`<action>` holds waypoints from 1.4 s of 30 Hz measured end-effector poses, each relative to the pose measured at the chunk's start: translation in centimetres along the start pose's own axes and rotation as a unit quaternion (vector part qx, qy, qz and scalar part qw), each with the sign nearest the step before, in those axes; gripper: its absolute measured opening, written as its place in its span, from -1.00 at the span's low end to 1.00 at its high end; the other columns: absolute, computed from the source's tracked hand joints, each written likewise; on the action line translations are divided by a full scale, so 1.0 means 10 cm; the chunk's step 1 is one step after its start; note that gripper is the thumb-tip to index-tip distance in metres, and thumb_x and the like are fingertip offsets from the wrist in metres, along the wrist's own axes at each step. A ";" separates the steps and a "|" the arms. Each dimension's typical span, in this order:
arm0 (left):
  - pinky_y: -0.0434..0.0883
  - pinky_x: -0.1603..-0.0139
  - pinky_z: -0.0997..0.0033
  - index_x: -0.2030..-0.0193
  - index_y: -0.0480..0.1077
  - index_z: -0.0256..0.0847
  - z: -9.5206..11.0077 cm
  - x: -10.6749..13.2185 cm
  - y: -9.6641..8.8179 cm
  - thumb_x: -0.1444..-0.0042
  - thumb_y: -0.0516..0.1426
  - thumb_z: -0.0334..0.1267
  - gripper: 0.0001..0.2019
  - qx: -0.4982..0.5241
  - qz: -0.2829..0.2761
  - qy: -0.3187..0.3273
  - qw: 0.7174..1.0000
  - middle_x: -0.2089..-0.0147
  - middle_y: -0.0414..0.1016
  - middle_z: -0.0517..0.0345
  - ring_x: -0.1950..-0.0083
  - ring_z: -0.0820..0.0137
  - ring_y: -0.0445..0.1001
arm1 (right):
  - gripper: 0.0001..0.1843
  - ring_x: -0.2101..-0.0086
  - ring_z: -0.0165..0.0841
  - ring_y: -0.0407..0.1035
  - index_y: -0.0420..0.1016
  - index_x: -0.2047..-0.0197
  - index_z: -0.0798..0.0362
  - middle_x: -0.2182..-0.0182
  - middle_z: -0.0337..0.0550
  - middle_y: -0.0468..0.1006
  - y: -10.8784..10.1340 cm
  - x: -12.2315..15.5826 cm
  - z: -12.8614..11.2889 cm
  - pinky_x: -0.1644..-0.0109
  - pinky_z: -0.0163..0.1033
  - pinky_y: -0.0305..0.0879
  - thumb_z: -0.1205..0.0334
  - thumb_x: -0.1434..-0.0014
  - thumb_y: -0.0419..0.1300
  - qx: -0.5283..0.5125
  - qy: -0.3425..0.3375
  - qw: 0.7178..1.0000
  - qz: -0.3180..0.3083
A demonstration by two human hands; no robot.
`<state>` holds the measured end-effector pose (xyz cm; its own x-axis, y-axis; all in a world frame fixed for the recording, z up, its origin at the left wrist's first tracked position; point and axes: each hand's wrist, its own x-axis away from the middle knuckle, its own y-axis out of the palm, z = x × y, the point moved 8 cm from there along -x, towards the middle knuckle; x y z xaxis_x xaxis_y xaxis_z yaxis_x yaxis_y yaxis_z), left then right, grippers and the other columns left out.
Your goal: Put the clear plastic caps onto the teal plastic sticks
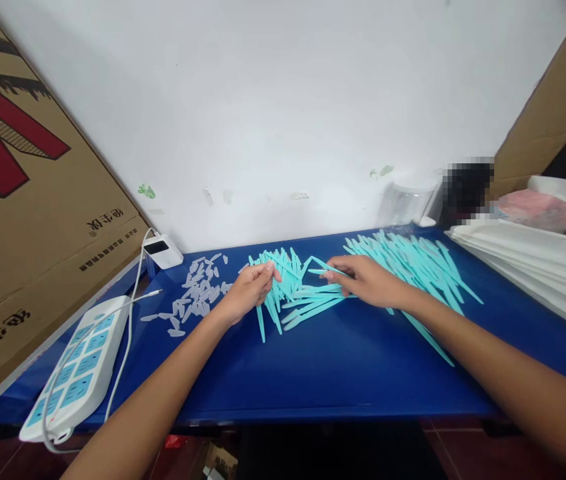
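Observation:
My left hand (253, 291) is closed in a pinch over the left pile of turquoise eyebrow razors (287, 270); what its fingertips hold is hidden. Slim turquoise razors (327, 265) stick out leftward from the closed fingers of my right hand (363, 280). Beneath that hand, several more razors lie side by side, pointing left. A larger fanned heap of razors (413, 263) spreads behind and beyond my right wrist. Small clear plastic caps (197, 293) are scattered on the blue table, to the left of my left hand.
A white power strip (80, 367) with a cable lies at the left table edge, near a small white device (163, 251). Cardboard (37, 220) stands on the left. White foam trays (537, 260) are stacked at right, and a clear container (407, 200) stands by the wall.

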<state>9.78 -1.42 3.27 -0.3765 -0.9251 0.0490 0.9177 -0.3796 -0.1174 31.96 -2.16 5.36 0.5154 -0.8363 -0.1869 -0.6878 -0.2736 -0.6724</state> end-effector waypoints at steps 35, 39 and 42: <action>-0.14 0.61 0.48 0.37 0.15 -0.15 -0.02 -0.01 0.08 -0.28 0.20 -0.03 -0.63 0.009 0.018 0.009 1.000 0.43 0.55 0.19 0.65 0.65 -0.16 | -0.62 0.64 -0.49 0.23 0.39 0.23 0.02 0.33 -0.12 0.72 0.06 0.02 -0.16 0.55 -0.29 0.17 -0.15 -0.34 0.23 -0.183 0.036 0.982 0.001; -0.09 0.60 0.50 0.38 0.05 -0.13 -0.01 0.00 0.11 -0.24 0.27 -0.04 -0.55 -0.013 0.007 0.019 1.000 0.48 0.47 0.25 0.63 0.64 -0.08 | -0.64 0.64 -0.49 0.23 0.40 0.23 0.02 0.33 -0.13 0.72 0.06 0.02 -0.15 0.55 -0.29 0.16 -0.13 -0.34 0.23 -0.185 0.041 0.982 -0.002; -0.05 0.57 0.52 0.37 0.11 -0.13 -0.01 0.01 0.15 -0.19 0.32 0.01 -0.54 -0.016 -0.014 0.024 0.999 0.58 0.19 0.40 0.60 0.61 0.01 | -0.65 0.64 -0.48 0.23 0.40 0.23 0.02 0.34 -0.13 0.72 0.06 0.02 -0.15 0.55 -0.29 0.16 -0.11 -0.33 0.24 -0.185 0.043 0.982 -0.001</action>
<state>11.14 -2.06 3.03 -0.4074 -0.9132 0.0056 0.9027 -0.4036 -0.1491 30.88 -3.20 5.97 0.4829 -0.8684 -0.1129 -0.8333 -0.4160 -0.3642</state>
